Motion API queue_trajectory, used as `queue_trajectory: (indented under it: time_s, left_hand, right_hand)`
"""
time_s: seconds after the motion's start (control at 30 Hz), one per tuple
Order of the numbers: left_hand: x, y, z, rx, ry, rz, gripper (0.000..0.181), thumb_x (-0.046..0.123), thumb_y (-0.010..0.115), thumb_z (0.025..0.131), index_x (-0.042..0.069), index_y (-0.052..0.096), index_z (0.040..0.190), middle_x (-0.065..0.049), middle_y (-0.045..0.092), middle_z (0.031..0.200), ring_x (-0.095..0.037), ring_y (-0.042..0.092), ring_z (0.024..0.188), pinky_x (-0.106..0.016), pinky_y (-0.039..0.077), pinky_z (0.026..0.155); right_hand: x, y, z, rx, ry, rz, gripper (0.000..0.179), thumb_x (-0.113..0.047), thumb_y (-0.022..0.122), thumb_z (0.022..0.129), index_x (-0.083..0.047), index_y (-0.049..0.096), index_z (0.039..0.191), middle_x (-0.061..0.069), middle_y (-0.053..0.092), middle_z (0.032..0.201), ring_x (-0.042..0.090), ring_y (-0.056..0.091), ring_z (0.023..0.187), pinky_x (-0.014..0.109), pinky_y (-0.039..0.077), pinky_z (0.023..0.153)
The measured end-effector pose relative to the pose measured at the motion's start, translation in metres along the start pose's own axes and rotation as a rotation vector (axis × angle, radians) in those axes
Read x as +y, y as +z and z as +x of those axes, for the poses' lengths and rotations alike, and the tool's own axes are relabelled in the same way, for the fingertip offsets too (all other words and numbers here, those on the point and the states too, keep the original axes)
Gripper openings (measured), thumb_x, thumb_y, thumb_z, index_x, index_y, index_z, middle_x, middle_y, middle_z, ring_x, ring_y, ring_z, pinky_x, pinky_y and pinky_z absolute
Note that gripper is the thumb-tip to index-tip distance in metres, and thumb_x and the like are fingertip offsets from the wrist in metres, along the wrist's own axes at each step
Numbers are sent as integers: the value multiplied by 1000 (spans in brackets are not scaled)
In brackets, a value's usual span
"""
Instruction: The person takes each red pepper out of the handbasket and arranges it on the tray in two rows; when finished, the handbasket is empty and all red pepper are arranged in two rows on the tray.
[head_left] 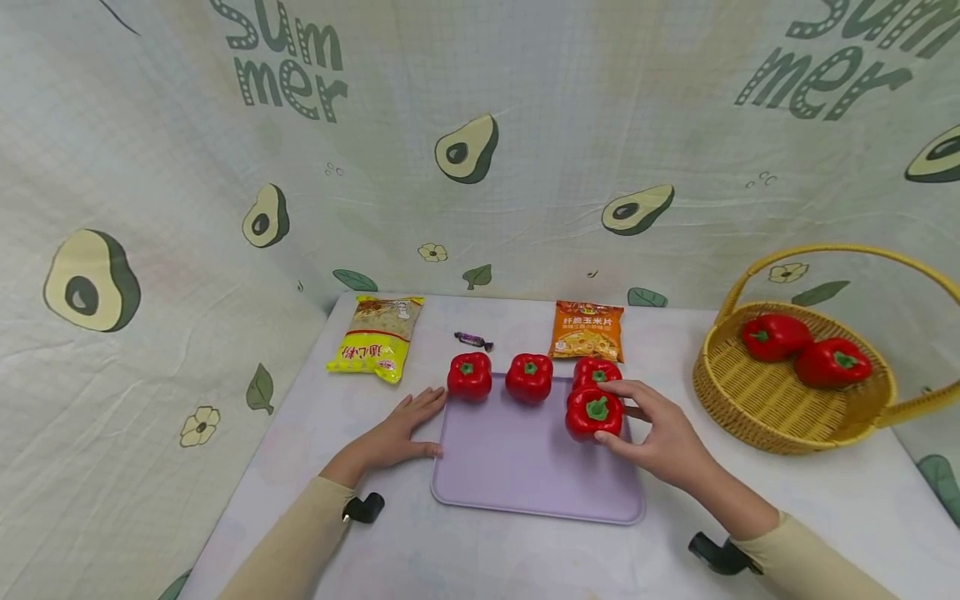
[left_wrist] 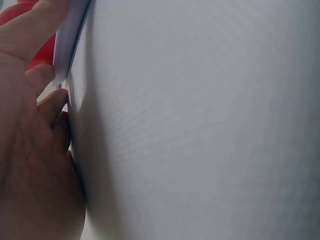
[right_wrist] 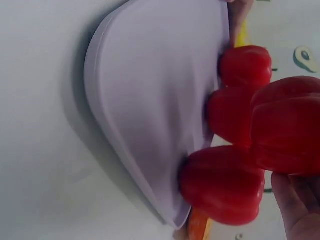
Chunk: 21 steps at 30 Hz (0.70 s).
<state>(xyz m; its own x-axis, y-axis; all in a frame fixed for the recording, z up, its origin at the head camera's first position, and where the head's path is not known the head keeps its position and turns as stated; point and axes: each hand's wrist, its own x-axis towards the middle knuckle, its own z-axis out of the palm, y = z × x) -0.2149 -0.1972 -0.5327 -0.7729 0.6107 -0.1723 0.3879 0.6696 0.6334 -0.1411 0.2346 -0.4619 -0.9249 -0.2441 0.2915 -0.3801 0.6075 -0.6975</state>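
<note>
My right hand point(head_left: 663, 433) pinches a red bell pepper point(head_left: 594, 415) between thumb and fingers, over the right part of the lilac tray point(head_left: 517, 475). In the right wrist view this held pepper point(right_wrist: 287, 127) is raised above the tray surface. Along the tray's far edge stand three more red peppers: one at the left corner point(head_left: 469, 377), one in the middle point(head_left: 528, 378) and one point(head_left: 596, 371) partly hidden behind the held pepper. My left hand point(head_left: 397, 433) rests beside the tray, fingers extended, its fingertips and thumb at the left rim.
A yellow wicker basket point(head_left: 787, 442) with two red peppers point(head_left: 806, 350) stands at the right. Behind the tray lie a yellow food packet point(head_left: 375, 337), a small purple wrapped candy point(head_left: 473, 341) and an orange snack bag point(head_left: 587, 332). A printed cloth point(head_left: 525, 233) hangs behind the table.
</note>
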Motion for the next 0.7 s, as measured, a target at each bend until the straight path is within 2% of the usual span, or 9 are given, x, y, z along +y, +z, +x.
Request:
queue_trajectory:
  time_s: [0.1,0.3,0.43,0.6,0.7]
  left_hand:
    - [0,0,0,4,7,-3,96,52,74,88,19,24,163,0,15,171,-25,5,157,-51,0,126]
    - [0,0,0,-5,-6,3,97,53,73,88,21,22,164,2,14,171,-23,4,157,-50,0,126]
    - [0,0,0,-12,-21,8,97,54,73,88,22,22,164,3,13,171,-21,3,157,-48,-1,126]
    - [-1,0,0,-20,-46,20,99,57,73,86,26,20,164,7,11,170,-17,2,157,-45,-1,127]
    - [-1,0,0,-12,-36,14,98,56,74,87,24,22,164,5,13,171,-19,3,157,-47,0,126]
  right_hand:
    - [-3,7,3,-22,-1,29,62,-23,90,80,-16,61,134,1,63,132,26,61,120,50,59,87]
    - [-10,21,7,-53,-24,68,62,-20,90,79,-13,61,133,1,63,131,23,62,118,40,60,88]
    - [-13,31,11,-67,-42,107,61,-18,90,78,-12,61,132,2,63,129,23,63,117,38,60,89]
    - [-19,44,17,-80,-59,124,62,-21,90,78,-12,61,133,2,63,130,24,62,119,43,60,88]
    - [-22,53,21,-80,-81,90,63,-25,89,79,-14,62,134,2,64,131,23,62,118,44,61,86]
